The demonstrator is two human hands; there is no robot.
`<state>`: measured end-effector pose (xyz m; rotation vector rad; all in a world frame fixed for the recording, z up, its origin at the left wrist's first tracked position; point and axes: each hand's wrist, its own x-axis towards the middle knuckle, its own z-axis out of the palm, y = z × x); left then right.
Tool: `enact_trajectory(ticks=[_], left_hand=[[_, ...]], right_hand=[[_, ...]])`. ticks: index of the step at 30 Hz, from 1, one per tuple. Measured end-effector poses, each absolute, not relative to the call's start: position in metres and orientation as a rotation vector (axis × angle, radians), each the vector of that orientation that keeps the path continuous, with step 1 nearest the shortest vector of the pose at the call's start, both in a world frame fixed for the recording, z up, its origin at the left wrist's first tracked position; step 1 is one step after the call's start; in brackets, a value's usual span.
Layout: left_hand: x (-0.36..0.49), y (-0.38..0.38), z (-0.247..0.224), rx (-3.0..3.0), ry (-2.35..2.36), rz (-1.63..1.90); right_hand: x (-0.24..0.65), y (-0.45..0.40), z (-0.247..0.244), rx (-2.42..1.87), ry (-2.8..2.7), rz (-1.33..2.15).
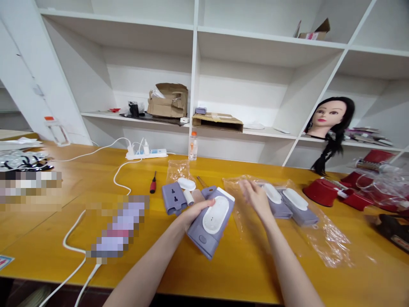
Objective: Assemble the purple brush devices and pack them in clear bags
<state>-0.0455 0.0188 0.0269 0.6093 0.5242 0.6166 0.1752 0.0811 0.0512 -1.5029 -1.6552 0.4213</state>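
Observation:
My left hand (194, 211) is closed round a purple-grey plastic case (200, 236), its thumb lying over the white oval plate (216, 215) on the face. The case is tilted above the table and has a white strip along its upper end. Slightly blurred by motion, my right hand (254, 194) is apart from the case, over a clear plastic bag, with its fingers loosely stretched and nothing visible in them. Two similar cases with white ovals, a nearer one (298, 207) and another (277, 204), lie just right of it.
Left of the held case lie a purple-grey part with slots (174, 198), a white oval piece (186, 184) and a red-handled screwdriver (153, 184). A power strip (147, 154) and a bottle (193, 147) stand at the back. Red parts (322, 192) lie right; a pixelated object with cables lies left.

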Motion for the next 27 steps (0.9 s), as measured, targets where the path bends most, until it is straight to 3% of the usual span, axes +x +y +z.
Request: enact_trajectory(ticks=[7,15,21,27], left_hand=[[-0.051,0.022,0.026,0.613,0.511,0.701],[-0.052,0.023,0.016,0.640,0.703,0.654],[-0.049,0.018,0.018,0.706,0.697,0.629],[-0.049,0.013,0.024,0.660,0.602,0.539]], right_hand=[[0.142,0.084,0.018,-1.953,-1.980,0.060],[0.148,0.076,0.024,-1.831,-1.980,0.101],[0.143,0.056,0.049,-1.054,-1.931,0.794],[0.134,0.046,0.052,-0.973,-1.964,0.954]])
